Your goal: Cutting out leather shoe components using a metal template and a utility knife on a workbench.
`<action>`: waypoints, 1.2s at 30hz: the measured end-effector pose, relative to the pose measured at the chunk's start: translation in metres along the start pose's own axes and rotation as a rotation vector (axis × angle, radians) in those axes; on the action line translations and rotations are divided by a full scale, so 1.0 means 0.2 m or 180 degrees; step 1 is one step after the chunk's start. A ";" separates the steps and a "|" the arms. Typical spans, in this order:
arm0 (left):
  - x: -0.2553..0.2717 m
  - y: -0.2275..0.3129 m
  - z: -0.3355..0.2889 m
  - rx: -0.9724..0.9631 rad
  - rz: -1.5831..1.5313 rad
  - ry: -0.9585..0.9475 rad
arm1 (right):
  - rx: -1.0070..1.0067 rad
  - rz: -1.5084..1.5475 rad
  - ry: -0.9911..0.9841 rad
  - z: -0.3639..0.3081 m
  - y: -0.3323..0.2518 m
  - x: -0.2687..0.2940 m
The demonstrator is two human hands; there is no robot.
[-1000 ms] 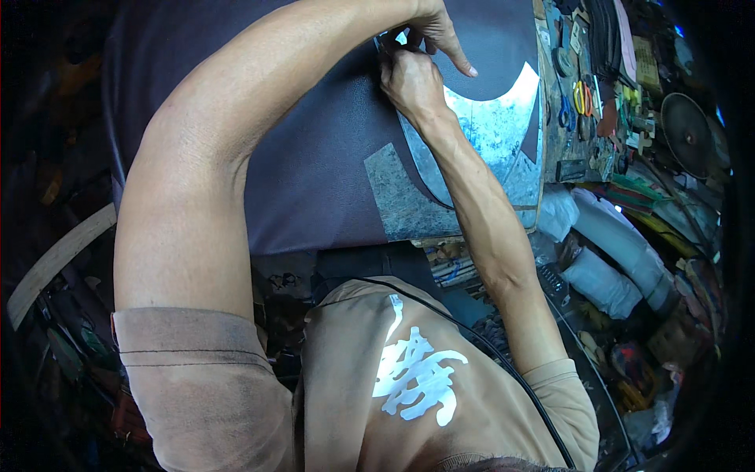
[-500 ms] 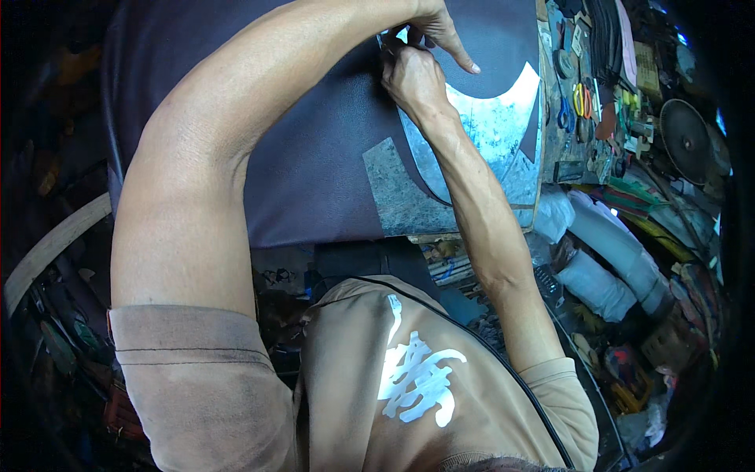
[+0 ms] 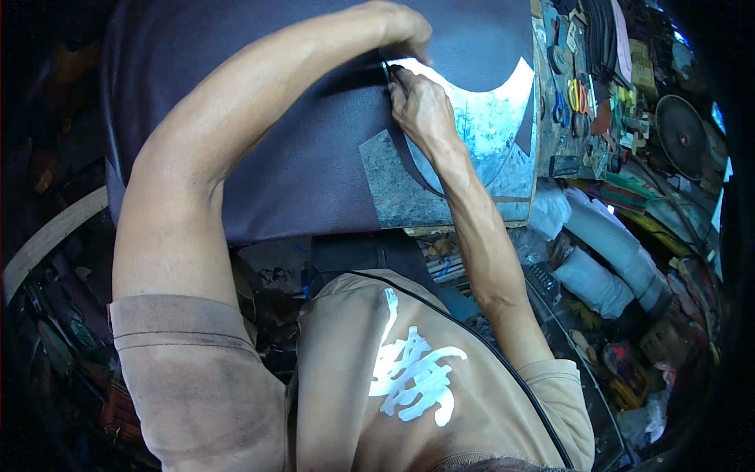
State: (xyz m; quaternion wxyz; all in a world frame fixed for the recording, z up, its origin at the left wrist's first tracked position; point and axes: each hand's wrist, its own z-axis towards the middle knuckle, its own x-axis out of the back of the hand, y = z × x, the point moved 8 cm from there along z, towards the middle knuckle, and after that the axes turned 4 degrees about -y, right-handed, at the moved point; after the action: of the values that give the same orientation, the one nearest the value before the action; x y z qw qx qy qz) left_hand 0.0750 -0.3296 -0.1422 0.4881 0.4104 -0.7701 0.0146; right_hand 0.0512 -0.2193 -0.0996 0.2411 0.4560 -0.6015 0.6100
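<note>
dark leather sheet [image 3: 299,149] under both hands

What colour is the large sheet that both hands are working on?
The sheet is dark navy, almost black; the head view shows it best.

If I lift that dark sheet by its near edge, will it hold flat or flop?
Probably flop: the dark sheet drapes over the worktop edge, so it looks limp. Its faint sheen suggests it may slide. The left hand pressing it beside the right hand suggests it shifts easily.
</note>
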 end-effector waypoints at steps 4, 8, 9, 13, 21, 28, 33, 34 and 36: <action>-0.07 0.09 -0.16 0.0180 0.0166 0.0796 | 0.0098 0.0093 0.0111 -0.11 0.04 0.02; -0.13 0.13 -0.23 0.0477 0.0240 0.0928 | -0.0087 0.0106 0.0024 -0.23 0.07 0.02; -0.14 0.12 -0.24 0.0557 0.0230 0.0983 | -0.0082 0.0109 0.0019 -0.25 0.06 0.02; -0.16 0.12 -0.26 0.0719 0.0248 0.1016 | -0.0161 0.0157 -0.0033 -0.38 0.06 0.04; -0.26 0.02 -0.20 0.0366 0.0048 0.1183 | -0.0401 0.0271 -0.0242 -0.64 0.12 0.10; -0.15 0.22 -0.24 0.0563 0.0678 0.1142 | -0.0388 0.0249 -0.0277 -0.77 0.18 0.12; -0.29 0.66 -0.14 0.0898 0.0685 0.0566 | -0.0499 0.0325 -0.0330 -0.78 0.19 0.12; -0.28 0.74 -0.18 0.1151 0.0861 0.0588 | -0.0511 0.0341 -0.0340 -0.78 0.19 0.11; -0.31 0.74 -0.16 0.1334 0.0644 0.0484 | -0.0340 0.0259 -0.0391 -0.77 0.18 0.11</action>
State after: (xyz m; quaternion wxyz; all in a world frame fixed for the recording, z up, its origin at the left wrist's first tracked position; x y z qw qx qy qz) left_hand 0.0149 -0.1791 -0.1161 0.4450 0.4211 -0.7485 0.2537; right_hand -0.0302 -0.0831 -0.0783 0.2027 0.4542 -0.6649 0.5573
